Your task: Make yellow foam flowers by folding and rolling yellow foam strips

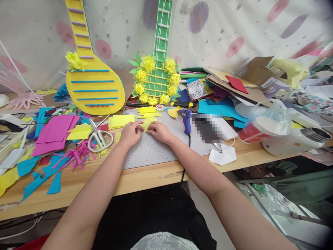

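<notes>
Over a grey cutting mat [151,149] I hold a small piece of yellow paper [146,125] between both hands. My left hand [131,133] pinches its left side, and my right hand [160,131] grips the right side with bent fingers. Just left of them lies a stack of yellow paper pieces [121,121]. Yellow paper strips [148,111] rest on the mat's far side. A purple hot glue gun [186,121] stands to the right of my right hand, its cord running toward the table's front edge.
White-handled scissors [100,139] lie at left among magenta sheets [53,133] and blue scraps [55,182]. Behind stand a yellow lute-shaped craft [95,90] and a green one ringed with yellow paper flowers [160,52]. A lidded cup [257,128] and a white flask [288,142] are at right.
</notes>
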Available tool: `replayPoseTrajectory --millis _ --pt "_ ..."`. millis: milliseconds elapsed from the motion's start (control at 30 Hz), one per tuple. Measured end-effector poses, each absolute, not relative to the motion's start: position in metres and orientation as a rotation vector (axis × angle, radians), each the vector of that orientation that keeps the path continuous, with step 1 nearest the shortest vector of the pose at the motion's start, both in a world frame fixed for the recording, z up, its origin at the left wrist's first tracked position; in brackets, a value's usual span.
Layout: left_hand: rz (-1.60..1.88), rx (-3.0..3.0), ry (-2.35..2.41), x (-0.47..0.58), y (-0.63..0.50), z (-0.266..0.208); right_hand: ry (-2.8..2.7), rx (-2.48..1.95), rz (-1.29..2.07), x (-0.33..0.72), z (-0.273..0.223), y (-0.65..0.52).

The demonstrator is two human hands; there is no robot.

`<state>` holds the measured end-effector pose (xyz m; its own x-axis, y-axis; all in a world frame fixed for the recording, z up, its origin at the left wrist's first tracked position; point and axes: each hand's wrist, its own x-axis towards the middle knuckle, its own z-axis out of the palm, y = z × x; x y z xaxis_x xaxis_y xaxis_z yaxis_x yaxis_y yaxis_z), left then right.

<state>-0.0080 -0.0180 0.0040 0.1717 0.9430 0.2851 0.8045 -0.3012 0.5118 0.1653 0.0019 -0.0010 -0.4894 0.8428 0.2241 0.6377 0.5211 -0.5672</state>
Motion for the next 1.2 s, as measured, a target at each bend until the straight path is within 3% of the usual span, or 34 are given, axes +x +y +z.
replayPoseTrajectory --millis 400,1200 --pt "0.792 2.169 1.806 -0.005 -0.018 0.003 -2.072 -1.554 0.500 0.149 -0.006 0.005" --pt "0.566 2.461 1.723 -0.006 -0.018 0.006 -2.153 -1.598 0.341 0.146 -0.005 0.001"
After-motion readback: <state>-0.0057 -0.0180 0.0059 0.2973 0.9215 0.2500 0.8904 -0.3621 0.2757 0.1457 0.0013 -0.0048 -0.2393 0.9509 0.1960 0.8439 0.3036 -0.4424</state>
